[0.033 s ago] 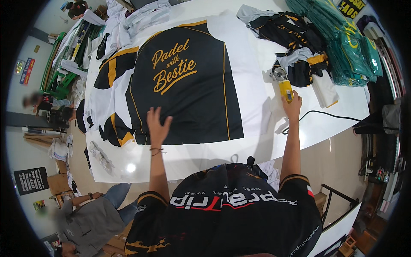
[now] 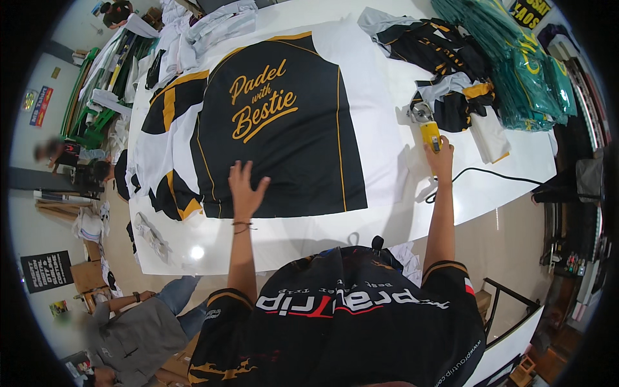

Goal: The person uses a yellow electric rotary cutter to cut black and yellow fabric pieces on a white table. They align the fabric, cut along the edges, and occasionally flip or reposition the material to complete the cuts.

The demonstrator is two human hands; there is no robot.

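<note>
A black shirt panel (image 2: 284,161) with gold script and gold piping lies flat on the white table, over white fabric (image 2: 380,161). My left hand (image 2: 247,190) rests on its lower left part with the fingers spread. My right hand (image 2: 441,160) grips a yellow electric rotary fabric cutter (image 2: 430,134) by its body, to the right of the panel. The metal head of the cutter points away from me, close to a heap of black, white and gold fabric offcuts (image 2: 451,103). A black cord (image 2: 493,171) runs off to the right.
Black, white and gold pieces (image 2: 171,135) lie left of the panel. Green plastic-wrapped packs (image 2: 529,84) are piled at the far right, and white fabric (image 2: 219,26) lies at the back. A person in grey (image 2: 138,332) is at the lower left, beyond the table edge.
My left hand has shifted slightly to the right on the black panel. The right hand and the cutter look almost unmoved.
</note>
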